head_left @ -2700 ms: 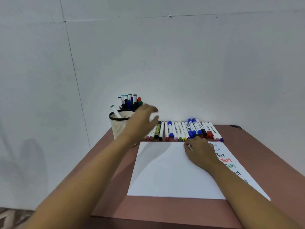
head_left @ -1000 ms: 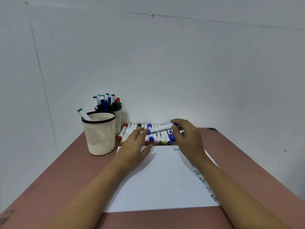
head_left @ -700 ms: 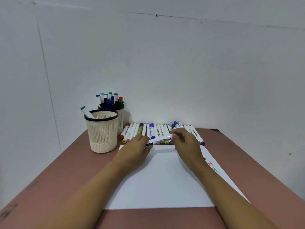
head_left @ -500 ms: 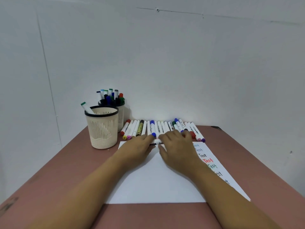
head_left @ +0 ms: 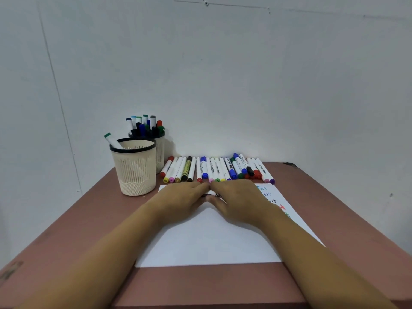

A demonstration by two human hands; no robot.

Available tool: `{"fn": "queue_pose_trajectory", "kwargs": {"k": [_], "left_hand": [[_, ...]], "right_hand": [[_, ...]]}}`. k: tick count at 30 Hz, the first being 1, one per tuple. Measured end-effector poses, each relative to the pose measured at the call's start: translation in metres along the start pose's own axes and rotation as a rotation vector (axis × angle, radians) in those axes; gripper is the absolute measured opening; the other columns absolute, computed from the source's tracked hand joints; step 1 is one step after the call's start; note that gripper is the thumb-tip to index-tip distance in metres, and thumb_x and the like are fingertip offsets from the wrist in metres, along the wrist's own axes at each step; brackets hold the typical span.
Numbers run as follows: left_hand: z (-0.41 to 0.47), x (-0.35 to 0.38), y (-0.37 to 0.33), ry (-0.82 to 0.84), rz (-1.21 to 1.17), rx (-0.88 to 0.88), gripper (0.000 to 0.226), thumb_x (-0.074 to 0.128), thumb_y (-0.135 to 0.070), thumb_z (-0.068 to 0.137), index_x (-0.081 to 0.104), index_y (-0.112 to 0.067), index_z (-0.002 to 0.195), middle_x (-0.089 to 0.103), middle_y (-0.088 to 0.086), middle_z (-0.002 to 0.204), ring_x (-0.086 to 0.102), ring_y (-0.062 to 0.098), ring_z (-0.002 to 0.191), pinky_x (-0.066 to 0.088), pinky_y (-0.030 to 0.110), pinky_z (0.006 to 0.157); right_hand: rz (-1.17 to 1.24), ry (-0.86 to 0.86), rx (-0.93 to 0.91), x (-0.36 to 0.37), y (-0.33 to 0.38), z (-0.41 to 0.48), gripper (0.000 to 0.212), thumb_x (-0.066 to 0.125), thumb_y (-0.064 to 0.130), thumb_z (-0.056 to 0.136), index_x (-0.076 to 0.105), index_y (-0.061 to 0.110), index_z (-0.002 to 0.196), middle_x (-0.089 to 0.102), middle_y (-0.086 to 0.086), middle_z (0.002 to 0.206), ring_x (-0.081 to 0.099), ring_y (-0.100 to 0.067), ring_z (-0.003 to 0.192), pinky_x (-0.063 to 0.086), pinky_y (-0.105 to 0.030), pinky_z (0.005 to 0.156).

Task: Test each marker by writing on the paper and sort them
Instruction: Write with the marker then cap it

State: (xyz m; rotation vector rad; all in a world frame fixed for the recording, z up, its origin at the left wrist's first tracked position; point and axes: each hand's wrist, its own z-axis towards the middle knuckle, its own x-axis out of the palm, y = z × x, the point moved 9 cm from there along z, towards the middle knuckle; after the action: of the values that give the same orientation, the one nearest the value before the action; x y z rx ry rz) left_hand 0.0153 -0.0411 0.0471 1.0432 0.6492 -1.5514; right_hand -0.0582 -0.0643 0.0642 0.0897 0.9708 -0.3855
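Head view: marker point(head_left: 213, 194) held between left hand point(head_left: 185, 197) and right hand point(head_left: 238, 200), over paper point(head_left: 211, 241).

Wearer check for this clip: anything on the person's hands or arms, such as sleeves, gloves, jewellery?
Nothing worn shows. The left hand and right hand are bare: no gloves or rings. The left forearm and right forearm are bare too, with no sleeve, watch or bracelet down to the frame's edge.

A plain white panelled wall point(head_left: 245, 85) with thin seams rises behind a matte reddish-brown table point(head_left: 73, 241), softly lit.
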Motion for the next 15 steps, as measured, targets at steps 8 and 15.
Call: {"fn": "queue_pose_trajectory", "kwargs": {"k": [8, 15], "left_hand": [[-0.004, -0.011, -0.015, -0.105, -0.005, 0.139, 0.024, 0.038, -0.031, 0.091, 0.054, -0.014, 0.084, 0.06, -0.002, 0.068, 0.054, 0.017, 0.051, 0.025, 0.019, 0.043], [-0.004, -0.008, -0.014, -0.088, -0.011, 0.122, 0.013, 0.036, -0.033, 0.091, 0.039, -0.022, 0.086, 0.058, -0.002, 0.063, 0.051, 0.019, 0.047, 0.023, 0.023, 0.043]], "right_hand": [[0.074, 0.002, -0.033, -0.008, 0.001, -0.003, 0.041, 0.038, 0.048, 0.089, 0.064, 0.017, 0.079, 0.055, 0.003, 0.051, 0.038, -0.012, 0.044, 0.015, -0.015, 0.042], [0.117, 0.027, 0.001, -0.003, -0.003, -0.003, 0.052, 0.032, 0.055, 0.087, 0.068, 0.017, 0.086, 0.047, 0.006, 0.051, 0.031, -0.01, 0.046, 0.017, -0.017, 0.046]]}}
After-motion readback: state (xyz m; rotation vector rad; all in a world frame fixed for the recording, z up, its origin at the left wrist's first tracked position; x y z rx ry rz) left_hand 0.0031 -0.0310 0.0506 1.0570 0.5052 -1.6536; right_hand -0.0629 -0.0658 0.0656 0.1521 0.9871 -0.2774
